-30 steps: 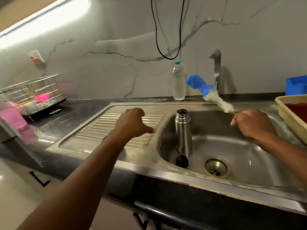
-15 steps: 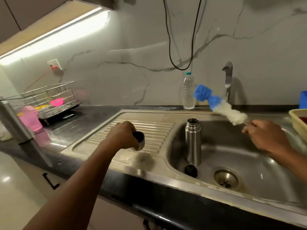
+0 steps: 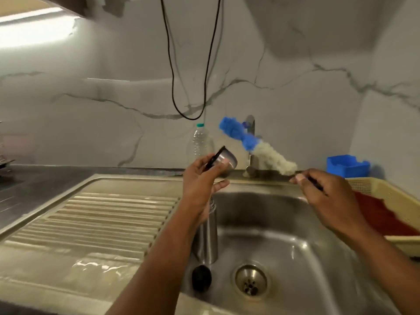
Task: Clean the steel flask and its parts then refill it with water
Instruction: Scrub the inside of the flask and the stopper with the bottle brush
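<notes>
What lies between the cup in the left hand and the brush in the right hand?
In the head view, only air: the cup and the brush head are apart, with the tap and wall behind the gap.

light: pretty dim overall, warm strip glow blown out top left (image 3: 34,30) | glare: wet shine on the drainboard (image 3: 97,267) and sink (image 3: 306,246) | shadow: soft dark patch on the wall top right | blur: brush head (image 3: 254,146) a bit smeared, whole frame soft | edges: wide-angle bending at the sides
</notes>
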### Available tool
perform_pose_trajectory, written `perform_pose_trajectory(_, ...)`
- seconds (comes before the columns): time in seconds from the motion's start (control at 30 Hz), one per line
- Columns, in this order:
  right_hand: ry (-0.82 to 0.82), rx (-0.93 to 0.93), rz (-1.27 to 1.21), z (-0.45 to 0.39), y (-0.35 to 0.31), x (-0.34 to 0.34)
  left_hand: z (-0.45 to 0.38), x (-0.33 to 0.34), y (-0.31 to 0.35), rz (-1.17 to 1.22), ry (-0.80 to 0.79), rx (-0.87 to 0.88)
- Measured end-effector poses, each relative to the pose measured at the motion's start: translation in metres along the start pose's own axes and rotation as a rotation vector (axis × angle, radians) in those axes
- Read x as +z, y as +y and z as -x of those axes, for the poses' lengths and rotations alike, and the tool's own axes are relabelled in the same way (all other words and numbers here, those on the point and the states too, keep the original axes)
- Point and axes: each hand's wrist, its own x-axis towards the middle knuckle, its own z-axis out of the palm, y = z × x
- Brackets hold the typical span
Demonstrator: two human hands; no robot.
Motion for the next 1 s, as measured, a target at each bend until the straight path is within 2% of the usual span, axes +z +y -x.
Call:
perform_pose_trajectory(0.13, -0.128, -0.076, -0.018, 0.018, -0.013, 0.026, -0.011, -0.001, -0.014, 0.126, -0.012, 0.018)
perform_pose_trajectory(0.27, -0.181, -0.094, 0.014, 0.027, -0.014, 0.041, -0.013, -0.01, -0.019, 0.26, -0.054, 0.012)
perform_pose_trajectory(0.53, -0.166, -0.075, 0.028, 0.036, -0.008, 0.06, -0.013, -0.005, -0.025, 0.352, -0.085, -0.048)
perform_pose_trajectory(0.73, -0.171, -0.11, 0.071, 0.04, -0.012, 0.063, -0.015, -0.009, -0.029, 0.34, -0.117, -0.046)
perform_pose_trajectory(0.83, -0.124, -0.054, 0.092, 0.039, -0.01, 0.063, -0.014, -0.006, -0.03, 0.294, -0.127, -0.036)
perform_pose_trajectory(0.93, -0.123, -0.11, 0.126, 0.041, -0.015, 0.064, -0.014, -0.003, -0.034, 0.285, -0.134, -0.039)
perform_pose_trajectory(1.0, -0.139, -0.061, 0.131, 0.041, -0.014, 0.065, -0.012, -0.003, -0.037, 0.276, -0.134, -0.049)
